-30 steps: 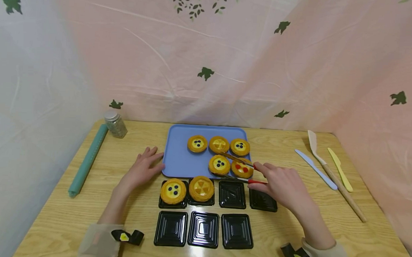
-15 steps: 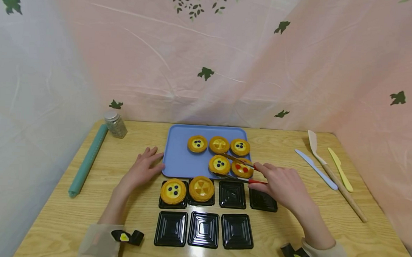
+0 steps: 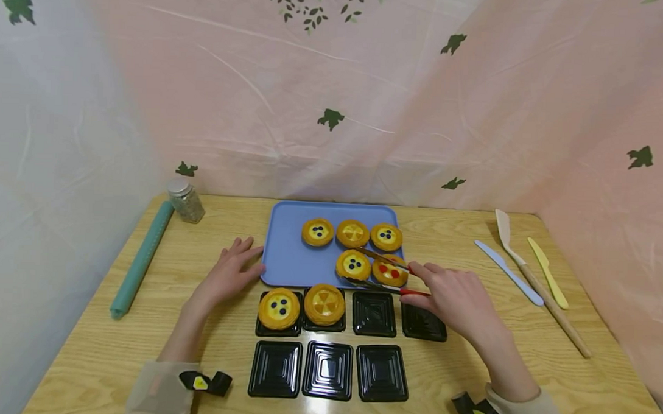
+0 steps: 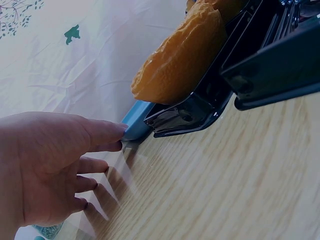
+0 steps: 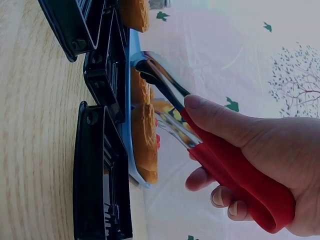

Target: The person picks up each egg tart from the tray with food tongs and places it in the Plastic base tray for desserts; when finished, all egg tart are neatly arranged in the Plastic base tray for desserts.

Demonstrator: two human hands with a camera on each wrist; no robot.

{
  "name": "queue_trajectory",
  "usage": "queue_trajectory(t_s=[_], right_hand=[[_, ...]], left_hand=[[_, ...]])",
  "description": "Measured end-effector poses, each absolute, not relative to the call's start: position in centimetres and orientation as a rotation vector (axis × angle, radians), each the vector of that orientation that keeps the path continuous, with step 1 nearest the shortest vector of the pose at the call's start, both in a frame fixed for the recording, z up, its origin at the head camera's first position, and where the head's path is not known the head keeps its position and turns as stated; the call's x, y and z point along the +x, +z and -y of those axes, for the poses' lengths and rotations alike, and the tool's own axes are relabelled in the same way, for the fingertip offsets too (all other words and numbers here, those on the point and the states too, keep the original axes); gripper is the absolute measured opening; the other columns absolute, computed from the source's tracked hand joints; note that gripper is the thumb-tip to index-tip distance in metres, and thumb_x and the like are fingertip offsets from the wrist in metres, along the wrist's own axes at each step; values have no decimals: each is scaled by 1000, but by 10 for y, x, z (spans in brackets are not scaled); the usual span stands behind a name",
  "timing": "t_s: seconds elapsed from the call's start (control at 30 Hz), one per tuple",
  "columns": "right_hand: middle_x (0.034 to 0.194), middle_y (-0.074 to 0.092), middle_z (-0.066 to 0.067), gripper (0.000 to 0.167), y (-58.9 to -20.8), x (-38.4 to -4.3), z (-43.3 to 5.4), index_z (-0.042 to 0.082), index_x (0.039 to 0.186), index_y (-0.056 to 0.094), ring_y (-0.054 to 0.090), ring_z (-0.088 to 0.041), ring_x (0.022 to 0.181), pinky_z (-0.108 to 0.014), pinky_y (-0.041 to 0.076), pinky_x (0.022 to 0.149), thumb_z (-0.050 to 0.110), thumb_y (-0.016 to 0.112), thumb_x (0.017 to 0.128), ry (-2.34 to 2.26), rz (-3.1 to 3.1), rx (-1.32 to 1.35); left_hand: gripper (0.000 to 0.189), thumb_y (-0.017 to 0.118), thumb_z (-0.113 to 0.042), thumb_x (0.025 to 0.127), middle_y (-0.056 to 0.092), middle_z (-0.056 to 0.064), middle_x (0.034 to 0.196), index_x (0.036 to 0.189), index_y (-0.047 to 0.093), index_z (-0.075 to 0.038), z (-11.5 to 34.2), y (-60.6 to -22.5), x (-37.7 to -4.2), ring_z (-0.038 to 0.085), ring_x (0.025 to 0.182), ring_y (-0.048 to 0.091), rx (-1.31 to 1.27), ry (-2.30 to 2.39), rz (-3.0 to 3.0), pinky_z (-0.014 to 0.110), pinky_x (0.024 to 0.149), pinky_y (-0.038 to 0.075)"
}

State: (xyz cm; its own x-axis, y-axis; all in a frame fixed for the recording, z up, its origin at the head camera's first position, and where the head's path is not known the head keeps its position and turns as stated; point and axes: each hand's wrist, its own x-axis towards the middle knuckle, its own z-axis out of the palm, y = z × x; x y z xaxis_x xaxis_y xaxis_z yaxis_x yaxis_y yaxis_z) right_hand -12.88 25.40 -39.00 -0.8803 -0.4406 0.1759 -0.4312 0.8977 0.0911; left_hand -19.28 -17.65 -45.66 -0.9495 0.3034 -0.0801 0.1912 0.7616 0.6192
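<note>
My right hand [image 3: 451,294] grips red-handled metal tongs [image 5: 225,170]. Their spread tips reach over the front right of the blue tray [image 3: 302,261], one on each side of a tart with several blueberries [image 3: 353,265]. The tongs' arms cross above a tart with red berries [image 3: 389,271]. Behind these stand two more blueberry tarts [image 3: 317,232] and a tart with orange wedges [image 3: 352,233]. My left hand [image 3: 229,273] lies on the table with fingers extended, its fingertips touching the tray's left edge. Whether the tips press the tart is hard to tell.
In front of the tray lie several black square containers [image 3: 374,314]; two of them bear a blueberry tart [image 3: 278,309] and an orange tart [image 3: 324,304]. A teal roll [image 3: 142,258] and a jar [image 3: 186,200] stand left. Right are a spatula [image 3: 542,287], blue knife [image 3: 508,272] and yellow knife [image 3: 547,273].
</note>
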Motion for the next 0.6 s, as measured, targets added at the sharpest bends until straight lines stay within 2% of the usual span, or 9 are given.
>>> queue_trajectory(t_s=[0.6], right_hand=[[79, 71, -1, 56, -390, -129, -254, 17, 119, 71, 35, -6, 44, -24, 22, 40, 60, 76, 84, -64, 2870, 668]], left_hand=[[55, 58, -26, 105, 25, 34, 165, 151, 48, 3, 176, -457, -193, 56, 156, 10, 393, 952, -2779, 73, 125, 6]])
